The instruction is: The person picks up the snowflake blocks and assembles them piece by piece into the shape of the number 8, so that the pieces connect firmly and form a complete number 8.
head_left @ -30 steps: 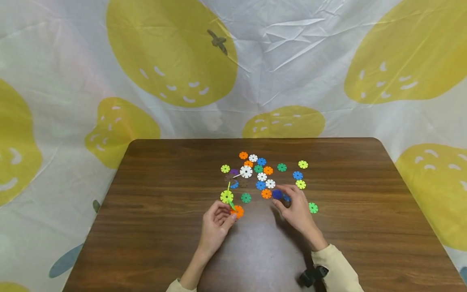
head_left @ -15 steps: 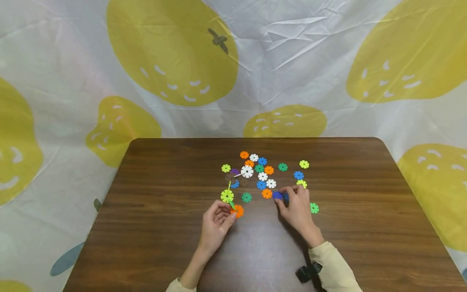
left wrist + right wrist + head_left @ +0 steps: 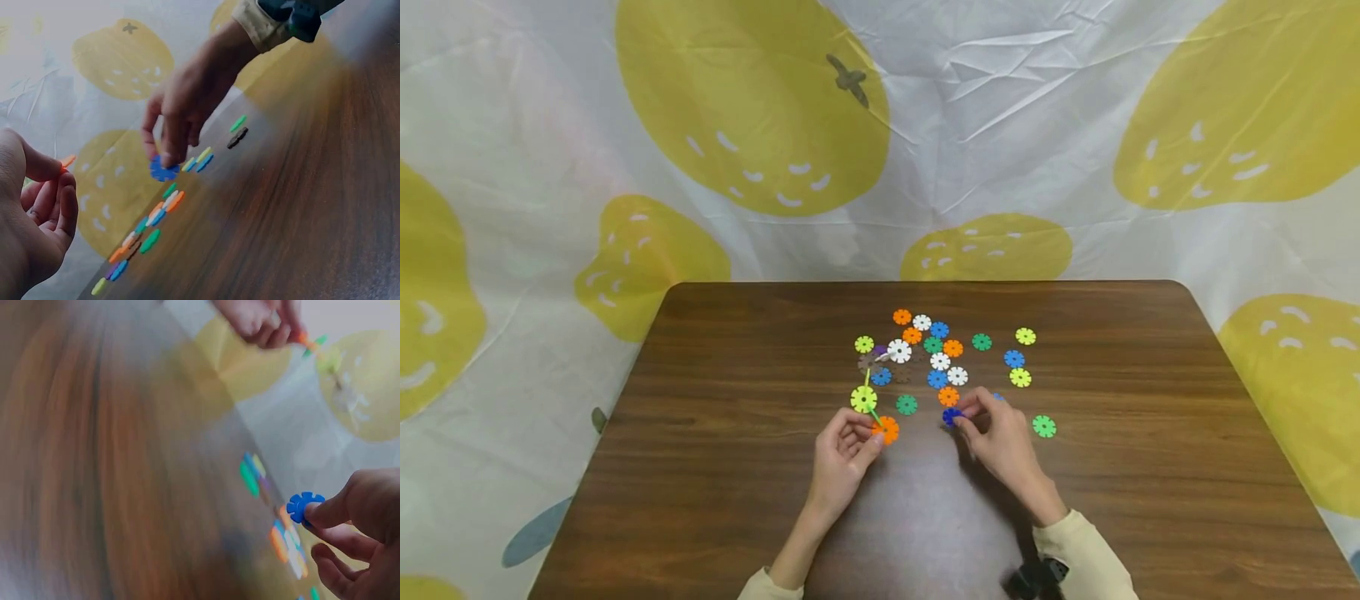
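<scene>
My left hand [image 3: 842,454] pinches an orange notched plastic disc [image 3: 887,430] between thumb and fingers. That disc ends a linked chain: a green disc [image 3: 874,413] seen edge-on, a yellow-green disc [image 3: 863,399], then a brown disc [image 3: 868,363] and a white disc [image 3: 899,351] at the far end. To the right, my right hand [image 3: 1006,442] pinches a dark blue notched disc [image 3: 951,416] between thumb and fingertips. In the right wrist view this blue disc [image 3: 303,506] is held up, its face partly covered by the thumb. A gap separates it from the chain.
Loose notched discs lie scattered across the middle of the brown table [image 3: 715,467], among them an orange disc [image 3: 948,397], a green disc [image 3: 907,405] and a light green disc [image 3: 1044,427]. Behind the table hangs a fruit-printed cloth [image 3: 820,242].
My right hand has closed its fingers on the dark blue disc and brought it left, toward my left hand. The left hand stays nearly in place; the chain's white end has swung slightly left.
</scene>
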### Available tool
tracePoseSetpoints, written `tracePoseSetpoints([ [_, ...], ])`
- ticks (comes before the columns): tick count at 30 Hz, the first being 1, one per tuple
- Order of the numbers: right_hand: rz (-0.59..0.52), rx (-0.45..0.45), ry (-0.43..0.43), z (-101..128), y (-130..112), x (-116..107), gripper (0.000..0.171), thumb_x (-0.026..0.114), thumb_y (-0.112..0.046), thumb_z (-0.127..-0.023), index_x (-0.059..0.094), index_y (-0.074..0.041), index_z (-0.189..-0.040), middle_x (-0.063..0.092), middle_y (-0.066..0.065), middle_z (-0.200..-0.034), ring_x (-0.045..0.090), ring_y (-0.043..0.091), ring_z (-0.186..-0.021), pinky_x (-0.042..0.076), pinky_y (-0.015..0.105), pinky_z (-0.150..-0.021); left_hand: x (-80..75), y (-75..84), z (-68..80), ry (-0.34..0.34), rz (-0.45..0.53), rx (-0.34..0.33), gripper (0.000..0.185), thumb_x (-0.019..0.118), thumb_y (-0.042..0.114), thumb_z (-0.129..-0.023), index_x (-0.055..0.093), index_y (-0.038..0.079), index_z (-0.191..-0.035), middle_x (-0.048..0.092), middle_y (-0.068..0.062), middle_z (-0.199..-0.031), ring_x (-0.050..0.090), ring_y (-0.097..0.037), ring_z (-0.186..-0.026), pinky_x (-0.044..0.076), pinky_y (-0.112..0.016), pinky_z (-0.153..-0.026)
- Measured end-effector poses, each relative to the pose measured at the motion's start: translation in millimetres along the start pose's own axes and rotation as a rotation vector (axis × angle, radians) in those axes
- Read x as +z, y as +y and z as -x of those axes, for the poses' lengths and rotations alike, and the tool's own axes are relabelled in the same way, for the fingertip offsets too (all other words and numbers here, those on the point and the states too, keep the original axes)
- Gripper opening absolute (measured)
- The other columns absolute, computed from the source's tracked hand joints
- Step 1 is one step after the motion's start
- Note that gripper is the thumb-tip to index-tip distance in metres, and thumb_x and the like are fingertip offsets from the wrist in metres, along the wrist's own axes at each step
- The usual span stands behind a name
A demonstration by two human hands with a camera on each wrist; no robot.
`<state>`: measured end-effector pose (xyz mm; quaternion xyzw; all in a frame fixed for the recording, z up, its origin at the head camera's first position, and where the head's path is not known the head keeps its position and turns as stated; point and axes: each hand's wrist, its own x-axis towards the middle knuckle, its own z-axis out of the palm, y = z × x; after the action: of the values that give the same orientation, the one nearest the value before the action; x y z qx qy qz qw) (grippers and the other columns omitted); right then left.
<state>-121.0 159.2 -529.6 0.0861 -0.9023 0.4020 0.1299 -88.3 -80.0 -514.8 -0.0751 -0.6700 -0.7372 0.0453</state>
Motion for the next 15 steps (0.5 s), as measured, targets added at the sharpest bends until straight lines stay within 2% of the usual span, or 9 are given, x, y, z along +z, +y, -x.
tracePoseSetpoints([
  [3, -0.094, -0.027, -0.021, 2, -14, -1, 0.022, 0.082, 0.005, -0.078, 0.068, -0.007, -0.092, 0.073, 0.004, -0.080, 0.071, 0.020, -0.072, 0.060, 0.027, -0.066, -0.4, 0.6, -0.5, 0.004, -0.005, 0.007, 0.019, 0.069, -0.012, -0.086, 0.056, -0.015, -0.100, 0.062, -0.023, -0.087, 0.062, -0.006, -0.074, 0.055, -0.016, -0.065],
  [6, -0.165, -0.032, -0.035, 5, -27, -1, 0.022, 0.081, 0.008, -0.077, 0.069, -0.005, -0.091, 0.073, 0.006, -0.080, 0.070, 0.021, -0.071, 0.060, 0.026, -0.065, -0.3, 0.9, -1.2, 0.000, -0.020, 0.018, 0.019, 0.069, -0.012, -0.087, 0.056, -0.015, -0.100, 0.063, -0.025, -0.087, 0.062, -0.006, -0.074, 0.055, -0.016, -0.065],
  [10, -0.221, -0.036, -0.056, 7, -42, -2, 0.022, 0.080, 0.010, -0.077, 0.069, -0.005, -0.090, 0.074, 0.008, -0.080, 0.070, 0.019, -0.071, 0.061, 0.028, -0.065, 0.0, 1.6, -1.4, -0.001, -0.030, 0.025, 0.019, 0.069, -0.011, -0.086, 0.057, -0.014, -0.101, 0.062, -0.031, -0.087, 0.061, -0.006, -0.073, 0.055, -0.016, -0.064],
  [15, -0.261, -0.095, -0.077, 9, -54, 1, 0.021, 0.080, 0.009, -0.079, 0.070, -0.005, -0.091, 0.075, 0.011, -0.082, 0.069, 0.013, -0.070, 0.061, 0.026, -0.065, -0.1, 1.9, -1.9, 0.000, -0.036, 0.032, 0.019, 0.069, -0.011, -0.086, 0.058, -0.013, -0.101, 0.062, -0.031, -0.087, 0.061, -0.007, -0.072, 0.055, -0.017, -0.064],
])
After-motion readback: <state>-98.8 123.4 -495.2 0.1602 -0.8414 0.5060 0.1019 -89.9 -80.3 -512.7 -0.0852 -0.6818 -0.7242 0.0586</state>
